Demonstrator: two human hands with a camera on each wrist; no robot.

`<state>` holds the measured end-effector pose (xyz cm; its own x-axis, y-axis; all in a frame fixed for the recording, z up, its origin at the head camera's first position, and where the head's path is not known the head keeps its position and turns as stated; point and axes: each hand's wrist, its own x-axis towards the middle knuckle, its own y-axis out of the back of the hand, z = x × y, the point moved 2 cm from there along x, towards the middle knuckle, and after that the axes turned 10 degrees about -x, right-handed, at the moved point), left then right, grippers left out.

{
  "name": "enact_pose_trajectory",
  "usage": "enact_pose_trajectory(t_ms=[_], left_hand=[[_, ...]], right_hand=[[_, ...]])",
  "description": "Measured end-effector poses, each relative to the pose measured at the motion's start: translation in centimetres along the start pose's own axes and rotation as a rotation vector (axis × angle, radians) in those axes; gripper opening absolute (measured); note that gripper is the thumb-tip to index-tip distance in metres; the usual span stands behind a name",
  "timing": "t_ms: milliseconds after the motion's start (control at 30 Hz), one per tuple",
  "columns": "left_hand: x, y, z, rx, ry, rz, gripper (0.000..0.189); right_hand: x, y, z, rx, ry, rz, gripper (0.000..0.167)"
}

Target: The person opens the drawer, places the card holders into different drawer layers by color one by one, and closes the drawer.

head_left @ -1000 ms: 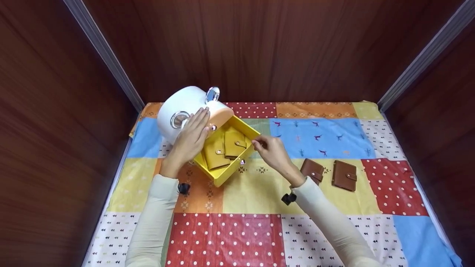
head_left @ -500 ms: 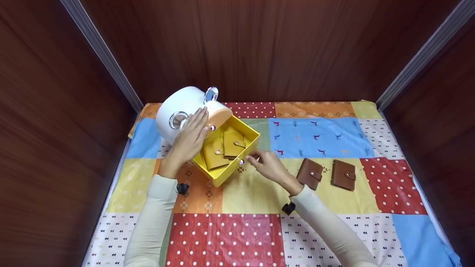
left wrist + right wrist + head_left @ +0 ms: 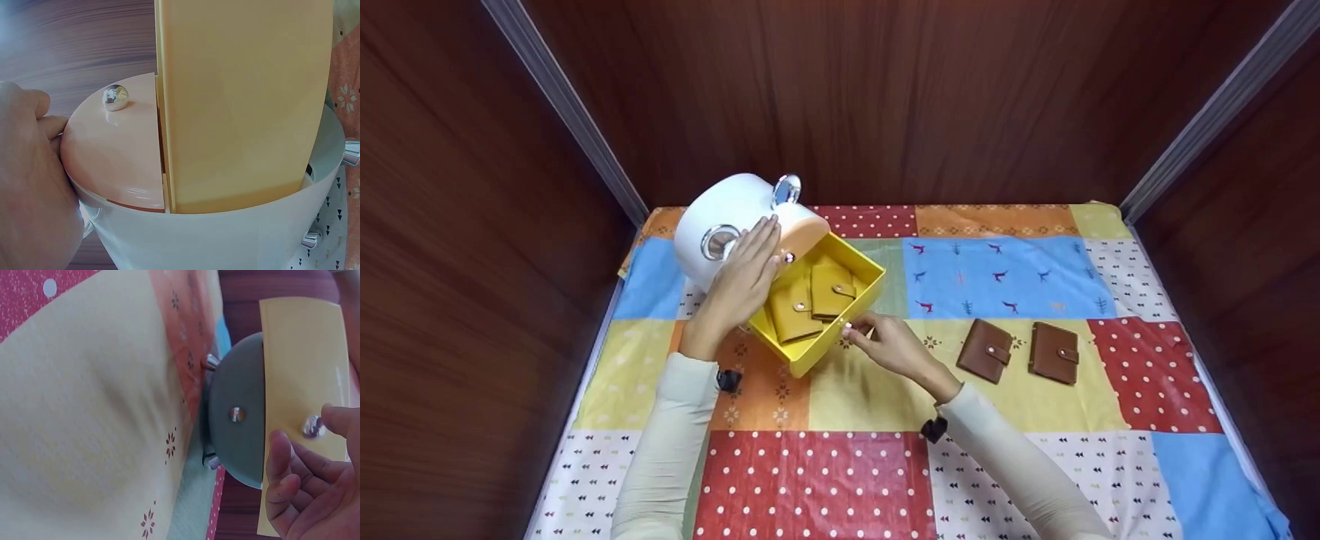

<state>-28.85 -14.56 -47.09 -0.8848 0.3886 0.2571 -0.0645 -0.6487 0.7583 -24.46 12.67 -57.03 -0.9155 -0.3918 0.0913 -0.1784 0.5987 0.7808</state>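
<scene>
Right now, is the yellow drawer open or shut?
Open. The yellow drawer juts well out of the white case, and in the head view two yellow wallets show inside it.

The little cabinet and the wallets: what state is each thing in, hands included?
Yellow drawer: pulled out.
Peach drawer: shut.
Grey drawer: shut.
Two yellow wallets: closed, inside the yellow drawer.
Two brown wallets: closed, on the cloth.
Left hand: fingers straight, on the white cabinet.
Right hand: at the yellow drawer's knob, grip unclear.
</scene>
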Motion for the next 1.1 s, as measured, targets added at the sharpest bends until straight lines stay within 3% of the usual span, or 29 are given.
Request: enact_pose_trajectory(t_ms=[1100], left_hand=[[0.02,0.06,-0.21,-0.035,-0.013,0.005,0.055]], right_hand=[[0.35,-0.45,-1.03,0.127,-0.028,0.031,0.021]])
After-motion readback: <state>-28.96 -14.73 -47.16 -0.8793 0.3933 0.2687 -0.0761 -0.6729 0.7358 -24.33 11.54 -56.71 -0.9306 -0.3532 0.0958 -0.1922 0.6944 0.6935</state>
